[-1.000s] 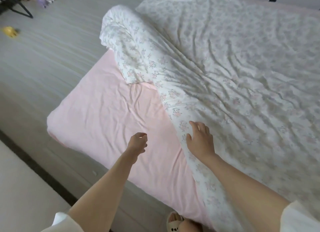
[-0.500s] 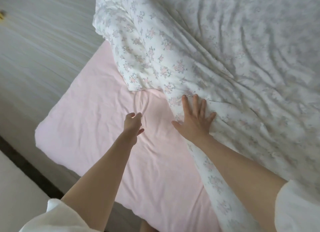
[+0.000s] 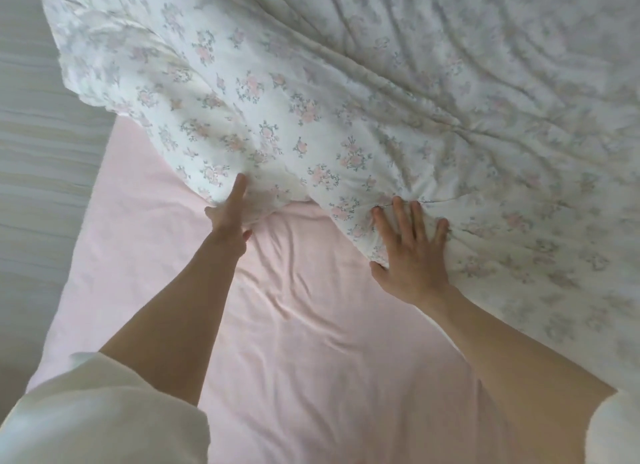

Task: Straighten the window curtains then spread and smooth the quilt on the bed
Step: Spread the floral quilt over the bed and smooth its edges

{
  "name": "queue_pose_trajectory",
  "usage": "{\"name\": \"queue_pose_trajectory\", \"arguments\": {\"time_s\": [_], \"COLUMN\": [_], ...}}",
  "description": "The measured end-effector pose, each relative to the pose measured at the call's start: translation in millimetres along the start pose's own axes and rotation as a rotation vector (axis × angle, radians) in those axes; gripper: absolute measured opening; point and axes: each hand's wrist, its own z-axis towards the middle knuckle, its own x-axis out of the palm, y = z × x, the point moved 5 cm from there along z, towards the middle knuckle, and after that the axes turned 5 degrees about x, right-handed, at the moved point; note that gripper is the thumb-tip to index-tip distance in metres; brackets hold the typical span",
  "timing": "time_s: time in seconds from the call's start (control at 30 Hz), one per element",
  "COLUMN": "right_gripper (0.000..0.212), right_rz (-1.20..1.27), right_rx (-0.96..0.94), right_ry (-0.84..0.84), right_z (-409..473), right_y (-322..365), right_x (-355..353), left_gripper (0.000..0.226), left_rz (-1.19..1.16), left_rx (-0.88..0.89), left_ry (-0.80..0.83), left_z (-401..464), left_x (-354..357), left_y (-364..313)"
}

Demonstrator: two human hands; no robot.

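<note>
Pinching the folded corner of the quilt (image 3: 311,93), the left hand (image 3: 228,218) lifts it off the pink sheet (image 3: 311,342) while the right hand (image 3: 412,252) presses flat, fingers spread, on its near edge atop the bed.

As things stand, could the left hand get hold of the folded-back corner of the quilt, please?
Probably yes: the left hand already touches the underside of the quilt at its folded edge, and only bare pink sheet lies around it. The right hand presses flat farther along.
</note>
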Motion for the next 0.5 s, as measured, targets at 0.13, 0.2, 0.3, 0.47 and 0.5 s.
{"name": "queue_pose_trajectory", "arguments": {"time_s": [0.13, 0.2, 0.3, 0.47, 0.5], "right_gripper": [0.089, 0.089, 0.088, 0.078, 0.076], "right_rz": [-0.001, 0.016, 0.041, 0.14, 0.154], "right_rx": [0.023, 0.037, 0.079, 0.181, 0.199], "right_ry": [-0.016, -0.016, -0.014, -0.007, 0.006], "right_z": [-2.3, -4.8, -11.5, -34.3, -39.6], "right_y": [2.1, 2.5, 3.4, 14.7, 17.6], "right_x": [-4.5, -6.2, -10.4, -29.4, -34.5], "left_gripper": [0.077, 0.045, 0.034, 0.028, 0.028], "left_rz": [-0.003, 0.026, 0.004, -0.039, -0.051], "left_rx": [-0.014, 0.072, 0.165, 0.198, 0.186], "left_ry": [-0.117, -0.123, -0.145, -0.126, -0.127], "left_z": [4.4, 4.0, -9.8, -53.8, -64.4], "left_x": [9.8, 14.9, 14.7, -8.8, -16.2], "left_y": [-5.3, -11.3, -19.2, -16.1, -14.0]}}
